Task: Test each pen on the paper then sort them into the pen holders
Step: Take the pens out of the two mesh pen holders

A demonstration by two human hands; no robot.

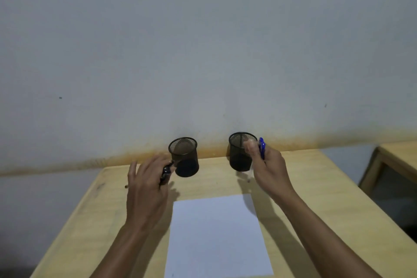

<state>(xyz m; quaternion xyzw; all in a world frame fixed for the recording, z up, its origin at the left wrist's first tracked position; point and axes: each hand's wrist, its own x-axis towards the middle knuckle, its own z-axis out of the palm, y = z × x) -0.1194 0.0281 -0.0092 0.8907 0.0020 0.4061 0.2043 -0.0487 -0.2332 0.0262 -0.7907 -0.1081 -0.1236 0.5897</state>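
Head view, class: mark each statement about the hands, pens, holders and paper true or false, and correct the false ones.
1. Two black mesh pen holders stand at the far edge of the table. True: the left holder and the right holder.
2. The right hand holds a red pen. False: the blue-capped pen is in it.
3. The left hand holds a dark pen. True.
4. The paper is covered in scribbles. False: it looks blank.
5. The paper lies behind the holders. False: it lies nearer the person, between the forearms.
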